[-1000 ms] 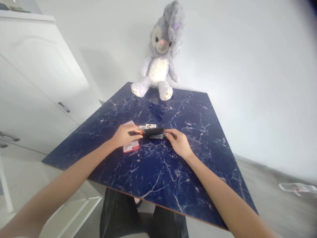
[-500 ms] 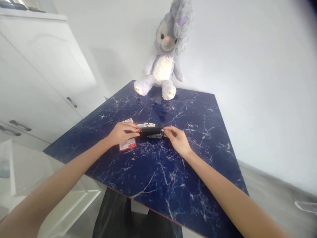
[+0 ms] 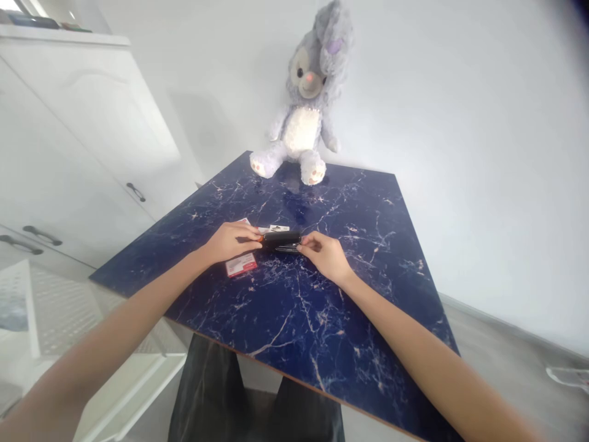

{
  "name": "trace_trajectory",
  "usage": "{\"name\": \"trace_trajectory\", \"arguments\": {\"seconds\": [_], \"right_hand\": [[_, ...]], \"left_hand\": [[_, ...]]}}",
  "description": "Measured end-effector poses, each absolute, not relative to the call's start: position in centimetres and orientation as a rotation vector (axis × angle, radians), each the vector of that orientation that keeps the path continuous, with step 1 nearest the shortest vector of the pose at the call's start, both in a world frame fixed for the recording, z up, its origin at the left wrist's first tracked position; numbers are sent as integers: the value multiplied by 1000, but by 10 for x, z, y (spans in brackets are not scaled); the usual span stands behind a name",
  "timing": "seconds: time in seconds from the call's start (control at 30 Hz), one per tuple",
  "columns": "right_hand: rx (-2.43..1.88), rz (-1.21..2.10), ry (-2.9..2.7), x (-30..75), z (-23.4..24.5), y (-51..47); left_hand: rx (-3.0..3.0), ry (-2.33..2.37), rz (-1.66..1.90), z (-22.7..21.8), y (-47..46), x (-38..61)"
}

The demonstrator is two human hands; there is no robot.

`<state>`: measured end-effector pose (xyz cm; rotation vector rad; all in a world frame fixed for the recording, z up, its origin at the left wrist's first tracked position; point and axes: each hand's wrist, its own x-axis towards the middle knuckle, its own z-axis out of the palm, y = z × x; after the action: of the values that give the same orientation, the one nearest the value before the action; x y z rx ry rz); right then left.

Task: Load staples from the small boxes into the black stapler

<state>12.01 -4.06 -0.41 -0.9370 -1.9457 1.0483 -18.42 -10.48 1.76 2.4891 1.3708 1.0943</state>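
A black stapler with an orange end lies on its side in the middle of the dark blue marble table. My left hand grips its left, orange end with fingers curled. At its right end my right hand pinches the metal part with fingertips closed. A small red and white box lies on the table just below my left hand. Another small white box shows behind the stapler.
A grey plush rabbit sits at the table's far edge against the white wall. White cabinets with dark handles stand to the left, and a white rack is beside the table's near left corner.
Both hands stay on the stapler, with my right fingers pressed a little closer against its end. The camera view has shifted slightly.
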Motion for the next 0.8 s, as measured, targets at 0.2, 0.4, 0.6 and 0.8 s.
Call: {"name": "trace_trajectory", "arguments": {"seconds": [0.2, 0.4, 0.6, 0.8], "right_hand": [[-877, 818, -2169, 135, 5, -32], [-1081, 853, -2055, 194, 11, -23], [-982, 576, -2283, 166, 34, -36], [-1041, 550, -2417, 140, 31, -36]], "left_hand": [[2451, 1378, 1092, 18, -101, -187], [2398, 1395, 1135, 13, -103, -187], [2346, 1451, 1110, 12, -105, -187], [2332, 1489, 1091, 14, -109, -185]]}}
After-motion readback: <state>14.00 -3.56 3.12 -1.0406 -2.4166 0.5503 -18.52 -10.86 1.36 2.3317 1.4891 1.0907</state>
